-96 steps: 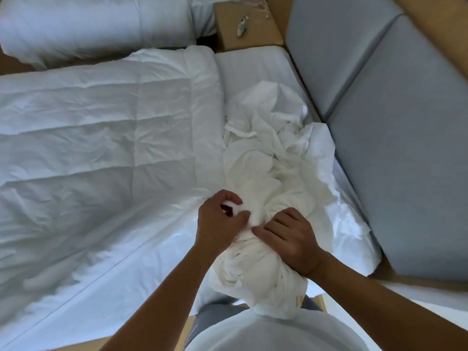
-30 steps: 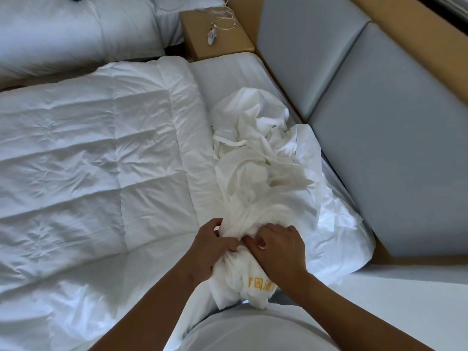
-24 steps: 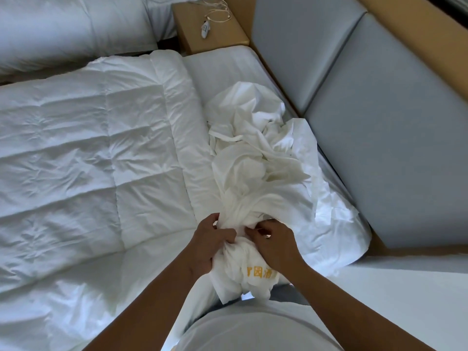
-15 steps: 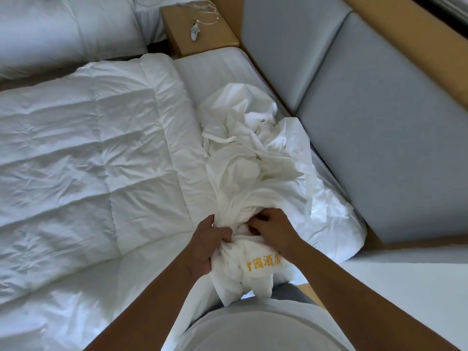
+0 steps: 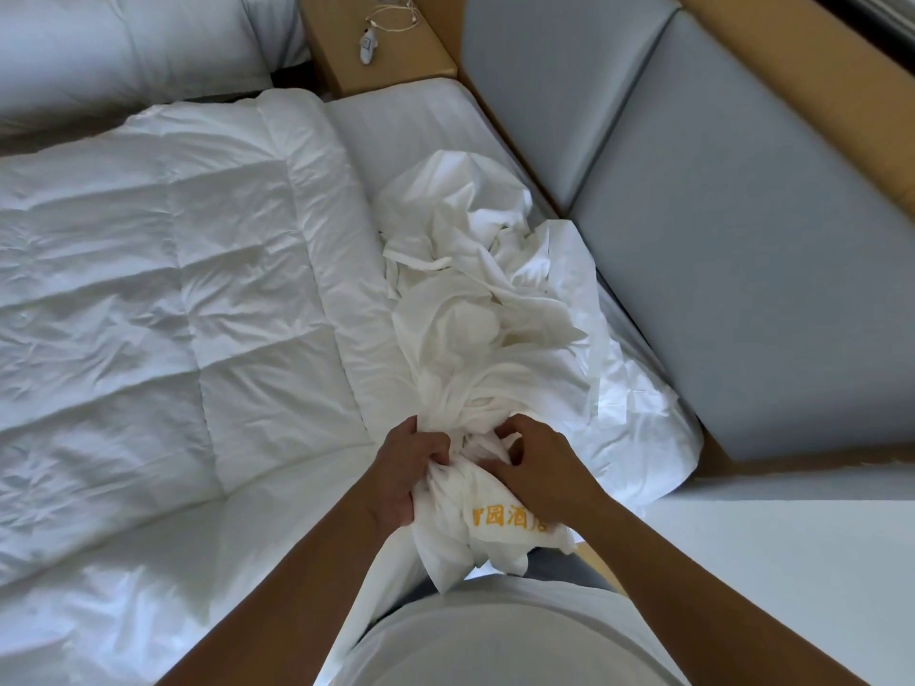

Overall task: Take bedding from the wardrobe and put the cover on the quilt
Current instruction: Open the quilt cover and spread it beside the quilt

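Here the bed (image 5: 411,121) takes up most of the view, its bare striped sheet showing at the far corner beside the padded wall. A white quilt (image 5: 173,289) lies spread flat over the left part of the bed, stitched into large squares and creased, and its right edge runs just beside the bundle of fabric.

The cover (image 5: 475,314) is a crumpled white heap along the right edge of the bed, between the quilt and the grey padded headboard (image 5: 742,264). Its near end is gathered into a thick bunch at the near edge, right in front of the person's white shirt (image 5: 495,631). Yellow lettering (image 5: 510,517) shows on that bunch.

The left hand (image 5: 406,467) grips the bunch from the left, fingers curled deep into the folds. The right hand (image 5: 539,467) holds it from the right, fingers bent and dug into the cloth, just above the lettering. The two hands sit close together with only fabric between them.

The headboard has two grey panels set in a tan wooden frame (image 5: 792,66). At the far corner stands a tan bedside table (image 5: 356,47) with a small white corded device (image 5: 367,44) on top. Beyond it lies a second bed (image 5: 124,42) with white bedding.
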### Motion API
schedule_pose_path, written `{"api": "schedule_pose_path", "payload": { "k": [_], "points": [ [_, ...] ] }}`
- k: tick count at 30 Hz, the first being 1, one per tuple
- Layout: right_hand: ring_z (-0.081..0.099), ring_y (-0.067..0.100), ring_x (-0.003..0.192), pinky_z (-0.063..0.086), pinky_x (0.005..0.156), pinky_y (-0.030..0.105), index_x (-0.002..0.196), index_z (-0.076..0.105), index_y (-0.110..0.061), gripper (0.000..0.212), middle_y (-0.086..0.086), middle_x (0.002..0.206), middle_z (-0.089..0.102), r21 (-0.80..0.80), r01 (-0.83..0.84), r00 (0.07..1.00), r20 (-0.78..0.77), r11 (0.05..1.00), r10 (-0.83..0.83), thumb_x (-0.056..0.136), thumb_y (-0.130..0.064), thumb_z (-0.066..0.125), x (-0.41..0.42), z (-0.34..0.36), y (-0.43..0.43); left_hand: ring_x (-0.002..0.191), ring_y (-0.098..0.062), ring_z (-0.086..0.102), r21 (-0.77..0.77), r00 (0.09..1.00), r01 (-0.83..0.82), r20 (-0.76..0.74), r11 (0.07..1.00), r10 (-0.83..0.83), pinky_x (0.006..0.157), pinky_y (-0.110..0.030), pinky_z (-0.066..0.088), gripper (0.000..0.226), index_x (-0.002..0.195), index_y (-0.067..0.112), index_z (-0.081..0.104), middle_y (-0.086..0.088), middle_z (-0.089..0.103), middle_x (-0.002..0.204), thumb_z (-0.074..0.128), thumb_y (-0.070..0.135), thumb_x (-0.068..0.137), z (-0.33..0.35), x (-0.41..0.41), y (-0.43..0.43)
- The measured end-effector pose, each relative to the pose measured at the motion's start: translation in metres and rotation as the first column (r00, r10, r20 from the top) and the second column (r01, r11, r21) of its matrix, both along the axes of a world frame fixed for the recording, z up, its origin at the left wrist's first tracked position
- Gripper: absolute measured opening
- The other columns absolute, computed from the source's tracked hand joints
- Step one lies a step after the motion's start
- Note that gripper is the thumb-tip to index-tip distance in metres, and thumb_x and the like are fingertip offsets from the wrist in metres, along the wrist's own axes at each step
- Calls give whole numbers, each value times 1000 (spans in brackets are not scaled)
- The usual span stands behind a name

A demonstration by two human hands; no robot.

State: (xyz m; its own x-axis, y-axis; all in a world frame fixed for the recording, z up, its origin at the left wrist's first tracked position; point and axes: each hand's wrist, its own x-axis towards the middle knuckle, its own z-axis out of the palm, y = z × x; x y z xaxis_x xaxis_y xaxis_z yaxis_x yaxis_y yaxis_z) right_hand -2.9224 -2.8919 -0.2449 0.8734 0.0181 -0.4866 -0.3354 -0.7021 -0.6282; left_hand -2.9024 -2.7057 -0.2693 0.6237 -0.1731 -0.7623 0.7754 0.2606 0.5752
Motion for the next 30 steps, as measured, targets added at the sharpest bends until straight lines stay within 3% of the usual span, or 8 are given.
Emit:
{"api": "schedule_pose_path", "payload": {
  "k": [4, 7, 11, 15, 18, 19, 23, 30],
  "points": [
    [64, 2, 76, 46, 67, 11, 90, 69, -35, 12, -18, 78, 67, 164, 172, 938, 274, 971, -212, 83, -32, 78, -13, 3, 0, 68, -29, 59, -9, 1000, 4, -12, 1000, -5, 62, -34, 50, 40, 87, 4, 60, -14, 58, 77, 53, 0, 48, 2, 5, 2],
    [62, 3, 78, 46, 73, 10, 94, 72, -19, 12, -12, 84, 64, 45, 128, 806, 577, 991, -130, 87, -12, 76, -15, 3, -8, 74, -29, 53, -1, 1000, 16, -12, 1000, -16, 65, -35, 46, 44, 90, 8, 59, -14, 53, 81, 52, 0, 47, 6, 6, 1],
    [64, 2, 69, 48, 68, 13, 101, 68, -25, 17, -8, 84, 67, 160, 336, 899, 238, 928, -367, 88, -19, 77, -4, 7, -14, 69, -28, 55, 6, 999, 32, -13, 999, -31, 63, -33, 48, 43, 88, 5, 60, -13, 56, 77, 52, 0, 46, 7, 6, -4],
    [69, 17, 75, 58, 70, 31, 101, 72, -17, 11, 6, 93, 73, 516, 735, 612, -224, 441, -759, 90, -13, 74, -3, 12, -21, 71, -27, 57, 3, 999, 30, -11, 1000, -30, 64, -34, 49, 43, 88, 6, 61, -12, 57, 77, 52, 0, 47, 5, 7, -4],
    [70, 21, 81, 59, 67, 37, 101, 70, -13, 9, 5, 86, 72, 635, 772, 456, -539, 13, -708, 93, -10, 69, -2, 20, -35, 67, -24, 55, 19, 999, 34, 2, 999, -35, 63, -32, 48, 40, 86, 9, 58, -10, 53, 74, 54, 1, 48, 5, 6, -3],
    [71, 23, 83, 59, 67, 38, 102, 70, -12, 9, 5, 89, 73, 587, 809, 438, -591, 11, -677, 94, -13, 68, -1, 21, -41, 65, -23, 55, 18, 999, 37, 7, 999, -37, 61, -31, 48, 39, 85, 9, 57, -9, 52, 73, 54, 1, 48, 4, 5, -3],
    [67, 28, 73, 55, 68, 38, 98, 66, -6, 12, 13, 90, 70, 359, 822, 547, -713, 442, -438, 91, -16, 62, -9, 15, -48, 59, -22, 58, 32, 999, 43, 5, 999, -43, 56, -30, 50, 31, 77, 6, 57, -8, 57, 68, 54, 0, 47, 1, 3, -5],
    [68, 20, 90, 52, 81, 28, 104, 78, -11, 20, 9, 102, 74, 712, 446, 895, -361, 542, -262, 87, -16, 70, -4, 24, -45, 55, -20, 56, 75, 998, 56, 29, 996, -58, 53, -28, 47, 18, 60, 11, 57, -6, 56, 61, 53, 1, 45, 0, 0, -9]
  ]
}}
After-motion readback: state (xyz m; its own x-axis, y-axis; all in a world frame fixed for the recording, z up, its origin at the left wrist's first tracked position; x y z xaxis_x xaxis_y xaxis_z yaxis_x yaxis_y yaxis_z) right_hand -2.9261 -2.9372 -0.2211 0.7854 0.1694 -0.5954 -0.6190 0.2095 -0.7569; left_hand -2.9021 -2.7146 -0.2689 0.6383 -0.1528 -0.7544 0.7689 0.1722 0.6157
